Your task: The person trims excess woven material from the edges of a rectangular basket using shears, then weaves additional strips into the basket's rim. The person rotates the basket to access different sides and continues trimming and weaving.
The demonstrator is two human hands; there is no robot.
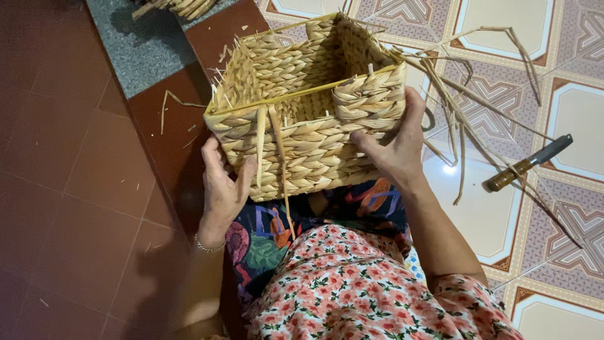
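Basket [308, 119] sits on your lap, walls woven nearly to the rim; loose strands [270, 145] hang down the front, and stray ends [453, 107] trail off the right side, untrimmed. Your left hand [221, 189] clasps the lower left corner, fingers curled. Your right hand [393, 148] grips the right wall, thumb pressing the weave. Knife [528, 162] lies on the floor tiles [566, 113], probably within reach.

Single head view, looking steeply down, close over lap and tiled floor [566, 107].

No packages, labels, signs or screens in view, nothing printed or wrapped anywhere
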